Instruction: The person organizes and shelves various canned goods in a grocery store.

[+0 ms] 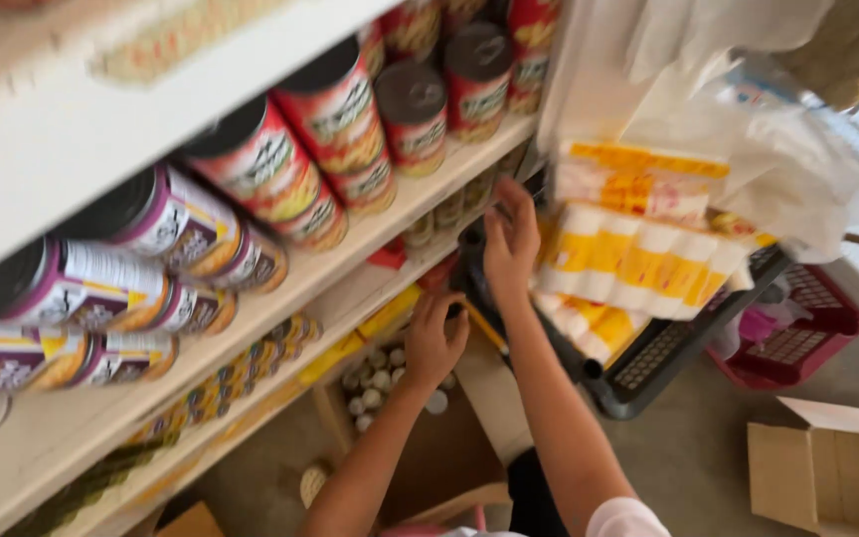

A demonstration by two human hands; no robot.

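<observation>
A black plastic basket (pixel 648 373) stands tilted beside the shelves, filled with yellow-and-white wrapped packs (pixel 638 261). My left hand (pixel 434 340) is at the basket's near corner with its fingers curled over the dark rim. Just above it, my right hand (pixel 511 239) lies against the basket's edge next to the packs, fingers spread and holding nothing. The picture is blurred by motion, so the exact grip is hard to see.
White shelves (pixel 370 239) on the left carry rows of red canisters (pixel 335 104) and purple canisters (pixel 166 224). Under my hands sits a cardboard box of small white-capped bottles (pixel 375 383). There is a red basket (pixel 797 343) at right, an open carton (pixel 827 467) and white plastic bags (pixel 787 169).
</observation>
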